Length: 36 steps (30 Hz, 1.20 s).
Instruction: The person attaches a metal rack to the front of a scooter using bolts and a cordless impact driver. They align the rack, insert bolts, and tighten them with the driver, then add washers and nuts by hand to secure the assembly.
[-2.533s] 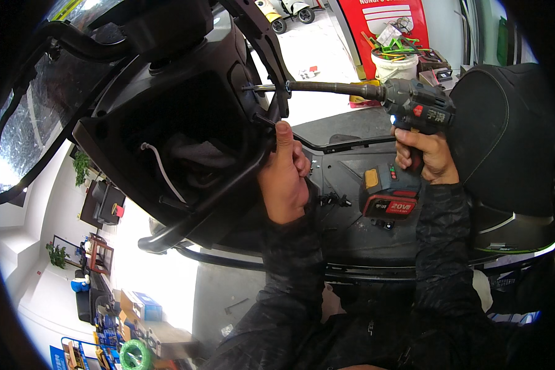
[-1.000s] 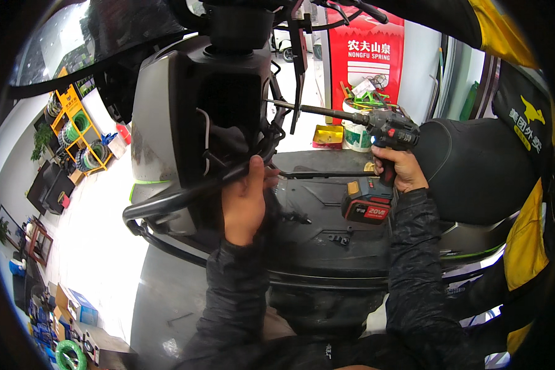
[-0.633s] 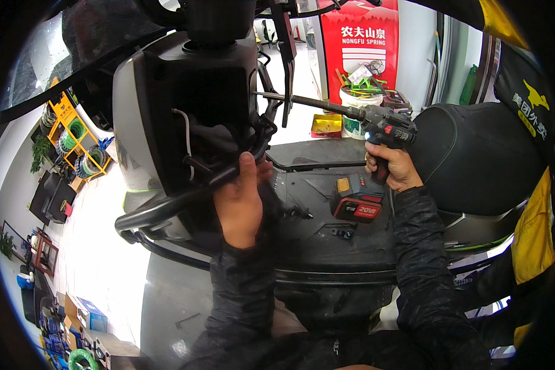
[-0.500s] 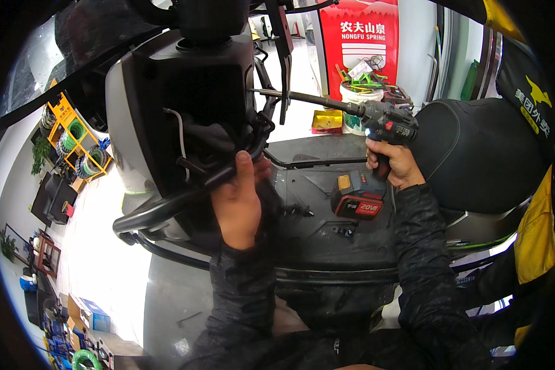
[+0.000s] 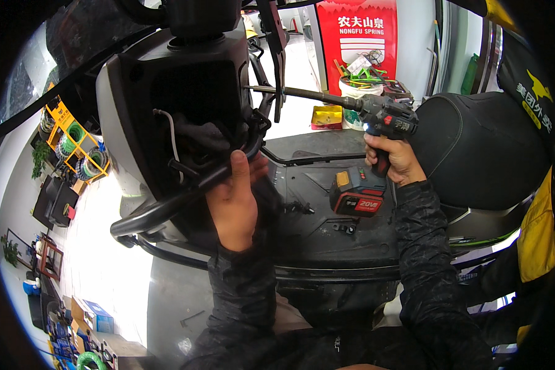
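My right hand (image 5: 393, 161) is wrapped round the grip of a black cordless impact driver (image 5: 391, 117), forefinger at the trigger. The driver's lamp glows, and its red-and-black battery (image 5: 356, 194) hangs low over the scooter's footboard. A long extension (image 5: 317, 97) runs left from the driver to a thin metal rod (image 5: 262, 89) at a flat black upright bracket (image 5: 277, 68). My left hand (image 5: 234, 203) grips a thick black tubular bar (image 5: 166, 211) on the scooter's front, thumb lying up along it. Part of its fingers is hidden. Behind the bar gapes the scooter's dark front compartment (image 5: 206, 86).
The black seat (image 5: 468, 148) rises right of my right forearm. Small dark parts (image 5: 299, 208) and a black bracket piece (image 5: 344, 227) lie on the footboard (image 5: 370, 246). Beyond stand a yellow box (image 5: 327, 117) and a white bucket (image 5: 357, 89) with tools. An orange tyre rack (image 5: 74, 135) is at the left.
The view has shifted slightly. Both hands keep their holds, and the driver stays lined up with the rod at the bracket.
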Each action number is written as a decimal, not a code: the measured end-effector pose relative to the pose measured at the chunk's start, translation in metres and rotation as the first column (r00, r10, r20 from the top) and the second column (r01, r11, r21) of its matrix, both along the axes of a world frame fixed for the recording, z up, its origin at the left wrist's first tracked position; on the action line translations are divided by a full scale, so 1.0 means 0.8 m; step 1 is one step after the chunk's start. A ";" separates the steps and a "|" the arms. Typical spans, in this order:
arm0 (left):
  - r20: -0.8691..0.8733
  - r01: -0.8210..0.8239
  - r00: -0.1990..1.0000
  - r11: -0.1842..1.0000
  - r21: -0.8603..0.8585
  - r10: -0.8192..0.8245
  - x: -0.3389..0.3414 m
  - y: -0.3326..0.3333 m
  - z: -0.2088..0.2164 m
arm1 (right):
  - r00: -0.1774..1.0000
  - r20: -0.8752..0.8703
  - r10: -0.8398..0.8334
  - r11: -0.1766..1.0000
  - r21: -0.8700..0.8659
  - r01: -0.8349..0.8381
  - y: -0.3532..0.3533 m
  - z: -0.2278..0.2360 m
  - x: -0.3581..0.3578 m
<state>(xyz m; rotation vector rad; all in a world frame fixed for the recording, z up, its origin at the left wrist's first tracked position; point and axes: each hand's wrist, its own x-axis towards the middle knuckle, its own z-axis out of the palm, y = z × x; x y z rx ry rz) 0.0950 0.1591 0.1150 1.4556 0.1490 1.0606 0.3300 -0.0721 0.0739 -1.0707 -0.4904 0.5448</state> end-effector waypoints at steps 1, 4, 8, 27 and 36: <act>0.000 0.000 1.000 1.000 0.002 0.000 0.000 0.000 0.000 | 1.000 0.003 0.005 1.000 0.008 -0.005 0.000 0.000 0.001; -0.005 0.000 1.000 1.000 0.010 0.000 0.001 0.001 0.000 | 1.000 0.004 0.003 1.000 0.002 -0.003 0.002 -0.001 0.001; -0.010 -0.007 1.000 1.000 0.015 0.008 0.000 0.000 0.000 | 1.000 0.011 0.016 1.000 0.021 -0.016 0.003 -0.001 -0.001; -0.006 -0.008 1.000 1.000 0.005 0.008 0.000 -0.002 0.001 | 0.999 0.022 0.024 1.000 -0.004 -0.024 0.007 0.001 -0.002; -0.002 -0.005 1.000 1.000 0.004 0.005 0.000 -0.003 0.001 | 0.999 0.023 0.034 0.999 -0.006 -0.034 0.007 0.000 0.000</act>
